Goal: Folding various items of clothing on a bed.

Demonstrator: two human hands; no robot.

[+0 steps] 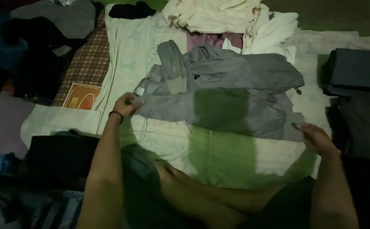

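Darkness swallows the left edge, where heaped clothes [36, 38] blur together, and a green cast blots the middle of the sheet [219, 157]. Left hand [127, 105] is closed, pinching the near left corner of a grey garment [231, 93] spread on the sheet. Right hand [316, 138] lies half open at the garment's near right corner, fingertips touching the cloth; a firm grip cannot be made out. Folded dark stack [357, 76] sits just right; white bundle [231, 19] lies beyond.
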